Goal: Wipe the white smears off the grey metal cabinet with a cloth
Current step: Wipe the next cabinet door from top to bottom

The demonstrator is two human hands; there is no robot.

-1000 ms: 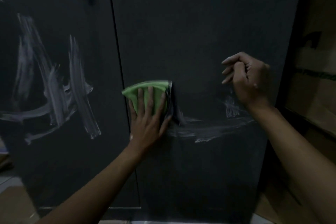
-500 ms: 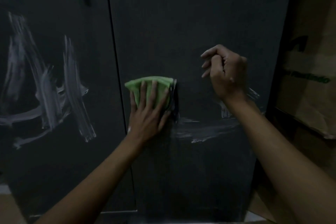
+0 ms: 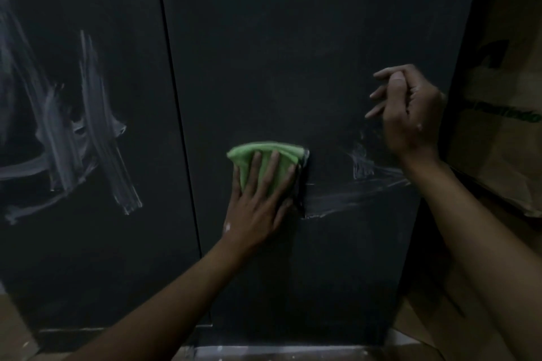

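A dark grey metal cabinet (image 3: 293, 53) with two doors fills the view. My left hand (image 3: 258, 202) lies flat with spread fingers on a folded green cloth (image 3: 264, 155), pressing it against the right door. Just right of the cloth a white smear (image 3: 346, 196) runs sideways towards my right wrist. My right hand (image 3: 407, 114) has its fingers loosely curled against the same door and holds nothing. The left door carries a large patch of white smears (image 3: 73, 138).
A brown cardboard box (image 3: 498, 114) with green print stands close against the cabinet's right side. A light floor strip (image 3: 264, 353) shows below the cabinet's bottom edge.
My left hand has slid the cloth rightwards and down along the right door, shortening the smear beside it. My right hand has stayed curled on the door above the smear's right end.
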